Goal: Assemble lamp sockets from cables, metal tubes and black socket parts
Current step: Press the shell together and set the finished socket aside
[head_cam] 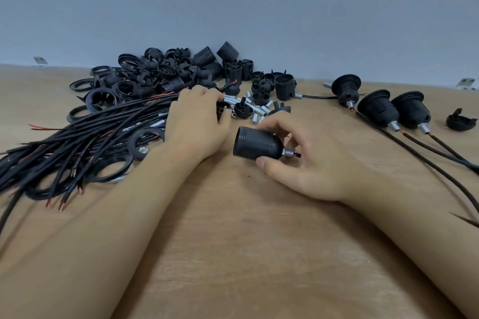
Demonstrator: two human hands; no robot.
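Roughly partway through the job, a person sits at a pale wooden tabletop [233, 254] covered with lamp parts.

Done so far: three finished black ribbed lamp sockets with flanged collars [377, 109], each with a short silver tube and a black cable trailing from its narrow end, lie in a row at the right. A lone black cap piece [460, 120] sits just beyond them.

In hand: the right hand [305, 160] grasps a fourth black ribbed socket body [258, 144] between thumb and curled fingers, near the table's middle. A silver tube stub and a bit of wire show at its narrow end; no collar ring is on it yet.

The left hand [197, 122] reaches into the loose parts, fingers curled around a small black socket piece [223, 109].

Left to do: plenty. A bundle of black cables with bare copper tips [77, 153], too many to count, fans across the left. Behind it rises a heap of loose black socket shells, caps and rings [168, 70], dozens at a guess. About a dozen small silver metal tubes [255, 111] lie scattered between the hands and the heap.
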